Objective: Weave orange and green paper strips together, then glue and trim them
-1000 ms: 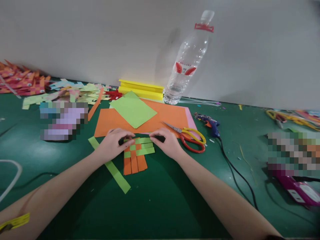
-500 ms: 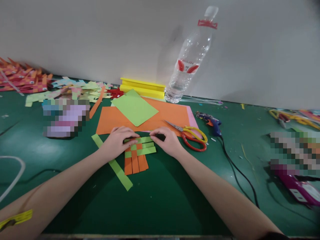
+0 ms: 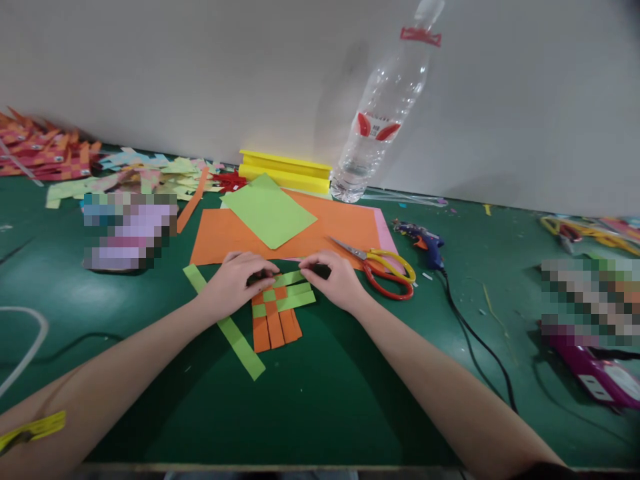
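Orange and green paper strips are interlaced into a small woven piece (image 3: 271,307) on the table. My left hand (image 3: 240,283) is closed at its upper left, thumb and fingers pinching the weave near its top edge. At the upper right, my right hand (image 3: 333,280) pinches the end of the topmost green strip (image 3: 290,278). The orange ends fan downward and the green ends point right. A loose green paper strip (image 3: 243,350) lies slanted below my left hand, partly under the wrist. Scissors (image 3: 385,270) with red and yellow handles rest open to the right of my right hand.
Behind my hands lie an orange sheet (image 3: 340,223) and a green square of paper (image 3: 270,212). A water bottle (image 3: 383,107) leans on the wall. A blue glue gun (image 3: 425,243) with a black cord lies right. Paper scraps (image 3: 150,175) and woven orange-red pieces (image 3: 45,150) are piled left.
The woven piece has turned slightly, its orange lower ends swinging right. Both hands keep their pinch in nearly the same place. The whole view has shifted a little.
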A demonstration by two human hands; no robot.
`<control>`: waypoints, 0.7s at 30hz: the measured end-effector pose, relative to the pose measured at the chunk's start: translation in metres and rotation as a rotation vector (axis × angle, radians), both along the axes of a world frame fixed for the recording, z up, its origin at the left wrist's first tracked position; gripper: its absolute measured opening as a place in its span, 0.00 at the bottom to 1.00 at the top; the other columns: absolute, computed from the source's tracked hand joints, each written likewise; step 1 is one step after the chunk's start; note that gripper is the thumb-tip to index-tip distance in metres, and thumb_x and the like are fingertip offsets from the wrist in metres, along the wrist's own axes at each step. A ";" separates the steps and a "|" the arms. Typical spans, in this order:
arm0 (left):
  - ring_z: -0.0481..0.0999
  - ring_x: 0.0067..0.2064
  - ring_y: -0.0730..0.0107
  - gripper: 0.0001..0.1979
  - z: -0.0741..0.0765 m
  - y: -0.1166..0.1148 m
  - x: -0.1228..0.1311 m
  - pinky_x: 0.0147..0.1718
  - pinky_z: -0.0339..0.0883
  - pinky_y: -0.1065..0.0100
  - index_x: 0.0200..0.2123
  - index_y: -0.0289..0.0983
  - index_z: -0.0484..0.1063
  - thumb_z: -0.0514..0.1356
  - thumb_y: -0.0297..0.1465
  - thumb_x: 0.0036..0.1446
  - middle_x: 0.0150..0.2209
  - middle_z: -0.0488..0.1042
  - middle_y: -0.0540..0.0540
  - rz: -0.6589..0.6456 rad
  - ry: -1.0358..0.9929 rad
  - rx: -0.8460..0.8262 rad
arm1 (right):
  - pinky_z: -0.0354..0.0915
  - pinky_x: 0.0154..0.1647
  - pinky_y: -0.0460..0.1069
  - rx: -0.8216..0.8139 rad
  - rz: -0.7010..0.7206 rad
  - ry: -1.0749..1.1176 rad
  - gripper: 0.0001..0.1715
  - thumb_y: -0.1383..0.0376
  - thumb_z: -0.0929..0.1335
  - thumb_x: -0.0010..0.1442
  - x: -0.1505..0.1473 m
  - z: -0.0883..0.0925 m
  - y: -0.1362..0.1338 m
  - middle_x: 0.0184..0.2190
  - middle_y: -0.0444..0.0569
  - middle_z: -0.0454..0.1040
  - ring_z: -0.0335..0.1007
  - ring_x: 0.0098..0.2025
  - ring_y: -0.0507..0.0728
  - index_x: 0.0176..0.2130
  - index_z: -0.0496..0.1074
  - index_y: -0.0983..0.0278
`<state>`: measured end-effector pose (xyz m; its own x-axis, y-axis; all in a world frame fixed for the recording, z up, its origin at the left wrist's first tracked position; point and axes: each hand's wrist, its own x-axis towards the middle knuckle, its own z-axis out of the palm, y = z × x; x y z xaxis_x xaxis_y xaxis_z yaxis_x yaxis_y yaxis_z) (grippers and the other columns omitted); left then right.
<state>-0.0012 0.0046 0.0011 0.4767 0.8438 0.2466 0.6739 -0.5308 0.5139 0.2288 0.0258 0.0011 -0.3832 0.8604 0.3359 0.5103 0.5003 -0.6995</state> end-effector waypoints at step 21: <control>0.77 0.38 0.63 0.10 0.014 -0.002 -0.003 0.36 0.70 0.64 0.36 0.42 0.75 0.60 0.41 0.55 0.36 0.79 0.49 0.184 -0.291 -0.219 | 0.69 0.44 0.51 -0.265 -0.035 0.453 0.21 0.50 0.60 0.62 0.006 0.004 0.002 0.36 0.48 0.75 0.72 0.38 0.53 0.39 0.70 0.61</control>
<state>-0.0043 0.0030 0.0152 0.2497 0.9560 0.1540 0.5571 -0.2720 0.7847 0.2347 0.0274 0.0051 -0.2197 0.9480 0.2304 0.1404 0.2644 -0.9541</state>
